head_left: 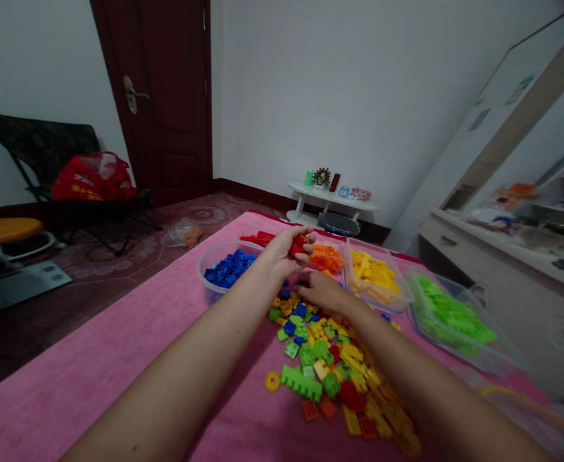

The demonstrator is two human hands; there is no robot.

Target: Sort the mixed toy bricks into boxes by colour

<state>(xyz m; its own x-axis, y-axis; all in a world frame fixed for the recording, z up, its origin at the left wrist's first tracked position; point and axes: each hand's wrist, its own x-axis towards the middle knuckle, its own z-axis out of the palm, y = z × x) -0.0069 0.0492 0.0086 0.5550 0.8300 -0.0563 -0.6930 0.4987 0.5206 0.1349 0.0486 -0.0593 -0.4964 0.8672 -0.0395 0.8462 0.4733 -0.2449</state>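
My left hand [290,249] is raised above the far end of a mixed pile of toy building bricks [320,346], its fingers curled around red building bricks [299,244]. Just below and to the right, my right hand [317,289] reaches down at the far edge of the pile; its fingertips are partly hidden, and what they touch I cannot make out. Beside my left forearm stands a round clear tub of blue bricks [228,268]. Behind the hands lie red bricks [258,239] and orange bricks [327,258], partly covered by the left hand.
Clear boxes of yellow bricks [375,273] and green bricks [455,314] stand on the right of the pink-covered table [166,359]. Beyond are a low white shelf [332,196], a folding chair with a red bag [94,179], a yellow stool [7,230] and a door [166,96].
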